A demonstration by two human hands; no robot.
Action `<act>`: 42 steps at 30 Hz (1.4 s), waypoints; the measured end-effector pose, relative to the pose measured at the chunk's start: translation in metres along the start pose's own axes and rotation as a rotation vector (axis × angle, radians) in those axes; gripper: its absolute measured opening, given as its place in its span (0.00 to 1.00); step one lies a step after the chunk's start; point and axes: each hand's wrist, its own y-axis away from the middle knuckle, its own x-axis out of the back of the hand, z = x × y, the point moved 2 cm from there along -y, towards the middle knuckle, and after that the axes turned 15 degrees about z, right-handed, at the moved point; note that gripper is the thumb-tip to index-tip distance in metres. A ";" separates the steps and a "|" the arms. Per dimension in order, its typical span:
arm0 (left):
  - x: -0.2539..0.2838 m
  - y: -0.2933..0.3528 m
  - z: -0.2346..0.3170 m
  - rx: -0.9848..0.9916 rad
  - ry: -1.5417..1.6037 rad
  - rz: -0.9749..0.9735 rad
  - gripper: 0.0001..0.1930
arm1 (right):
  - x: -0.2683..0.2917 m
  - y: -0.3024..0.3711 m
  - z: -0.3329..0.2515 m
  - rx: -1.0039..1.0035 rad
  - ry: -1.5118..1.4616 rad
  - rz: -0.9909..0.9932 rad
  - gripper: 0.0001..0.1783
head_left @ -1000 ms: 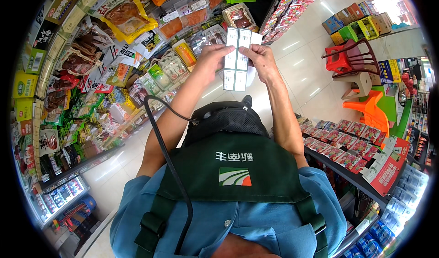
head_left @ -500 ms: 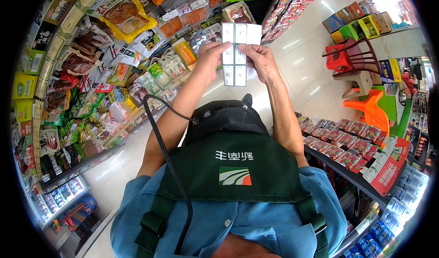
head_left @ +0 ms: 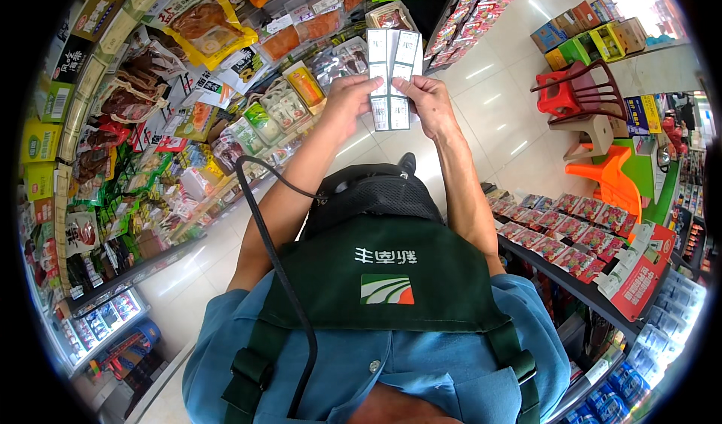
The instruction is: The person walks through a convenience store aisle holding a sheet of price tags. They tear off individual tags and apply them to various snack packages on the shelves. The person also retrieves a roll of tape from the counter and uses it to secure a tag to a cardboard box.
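Left grip (head_left: 350, 101) and right grip (head_left: 429, 102) were both pinched closed on white label sheets (head_left: 389, 114) divided by dark lines, a thumb pressing on top at either side; most fingers were hidden underneath. From where I stood, the sheets were held up in the air in front of the person's body, lying together at the near end and spread into a narrow V at the far end. A dark green apron (head_left: 444, 289) covered the blue shirt (head_left: 331, 364), with a black cable (head_left: 259, 227) looping across. Packaged food (head_left: 207, 25) crowded the person's left; on the right were red packets (head_left: 570, 232) and an orange plastic seat (head_left: 611, 174) above pale floor tiles (head_left: 492, 138).
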 end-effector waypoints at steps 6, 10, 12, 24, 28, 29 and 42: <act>0.002 -0.001 0.001 -0.027 0.012 0.012 0.13 | 0.002 0.000 0.003 0.014 0.063 -0.038 0.11; 0.001 0.008 0.008 0.003 -0.126 -0.054 0.13 | 0.004 0.003 0.002 0.072 0.133 -0.008 0.10; 0.001 0.009 0.007 0.024 -0.146 -0.072 0.13 | 0.005 0.000 0.007 0.080 0.116 0.019 0.11; 0.013 0.000 0.001 0.016 0.059 0.050 0.14 | 0.016 -0.009 0.015 0.045 -0.111 0.115 0.11; 0.018 -0.005 0.004 -0.004 0.006 0.070 0.15 | 0.017 0.001 0.001 0.059 -0.097 0.092 0.11; 0.019 -0.007 0.003 -0.008 -0.002 0.068 0.15 | 0.012 0.004 0.001 0.050 -0.059 0.045 0.11; -0.004 0.003 0.005 -0.081 -0.124 -0.044 0.10 | -0.004 0.015 0.013 0.224 0.445 -0.065 0.18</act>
